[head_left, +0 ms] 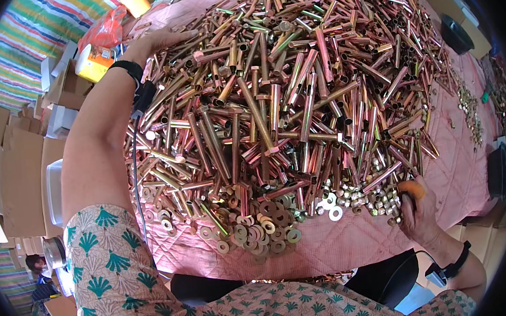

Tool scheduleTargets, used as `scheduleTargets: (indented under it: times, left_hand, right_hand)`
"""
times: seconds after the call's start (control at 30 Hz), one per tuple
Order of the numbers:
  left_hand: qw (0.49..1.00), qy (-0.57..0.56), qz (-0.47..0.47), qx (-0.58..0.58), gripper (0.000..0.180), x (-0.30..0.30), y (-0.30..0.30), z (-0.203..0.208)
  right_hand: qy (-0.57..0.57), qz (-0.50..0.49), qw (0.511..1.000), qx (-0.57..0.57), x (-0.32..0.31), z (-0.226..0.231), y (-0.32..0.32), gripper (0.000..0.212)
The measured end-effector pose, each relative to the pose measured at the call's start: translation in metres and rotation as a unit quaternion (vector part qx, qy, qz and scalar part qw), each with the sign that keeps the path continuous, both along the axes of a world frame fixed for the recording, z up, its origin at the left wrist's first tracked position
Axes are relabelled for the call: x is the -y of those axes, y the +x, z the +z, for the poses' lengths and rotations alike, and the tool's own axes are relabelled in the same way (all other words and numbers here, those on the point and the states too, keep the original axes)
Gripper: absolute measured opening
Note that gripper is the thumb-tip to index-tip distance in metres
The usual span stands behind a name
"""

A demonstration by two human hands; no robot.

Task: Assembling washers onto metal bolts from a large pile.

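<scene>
A large heap of yellow-pink metal sleeves and long hex-head bolts covers most of the pink quilted cloth. My left hand rests at the heap's far left edge, fingers stretched out over the sleeves, gripping nothing that I can see. At the near right, my right hand is down beside a cluster of small nuts. Its fingers curl inward, an orange-yellow cover on one of them; whatever they may hold is hidden. Flat washers lie piled along the heap's near edge, left of the nuts.
Cardboard boxes are stacked at the left, near a yellow container and a red plastic bag. Black bowls stand along the right side. Small scattered parts lie on the cloth at right. Another person appears far left.
</scene>
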State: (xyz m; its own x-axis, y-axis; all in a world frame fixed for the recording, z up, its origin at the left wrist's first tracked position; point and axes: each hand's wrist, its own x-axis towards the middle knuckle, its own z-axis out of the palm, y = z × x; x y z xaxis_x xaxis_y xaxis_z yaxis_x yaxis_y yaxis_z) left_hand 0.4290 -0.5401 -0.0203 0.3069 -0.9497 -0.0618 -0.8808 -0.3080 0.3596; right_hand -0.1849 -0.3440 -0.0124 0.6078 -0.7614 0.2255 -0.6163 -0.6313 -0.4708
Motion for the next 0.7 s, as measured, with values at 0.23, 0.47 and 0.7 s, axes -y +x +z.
scheduleTargets:
  times: [0.23, 0.47, 0.7]
  left_hand:
    - [0.976, 0.162, -0.069, -0.131, 0.091, 0.0, -0.008, 0.016]
    - [0.97, 0.156, -0.069, -0.176, 0.089, -0.02, -0.026, 0.032]
    - [0.982, 0.118, -0.095, -0.114, 0.074, -0.009, 0.002, 0.011]
  right_hand:
    - [-0.005, 0.0, 1.0, 0.01, 0.001, 0.001, 0.003, 0.023]
    - [-0.016, 0.0, 1.0, 0.017, 0.001, 0.0, 0.003, 0.022]
    - [-0.017, 0.007, 1.0, 0.009, 0.0, 0.002, 0.005, 0.021]
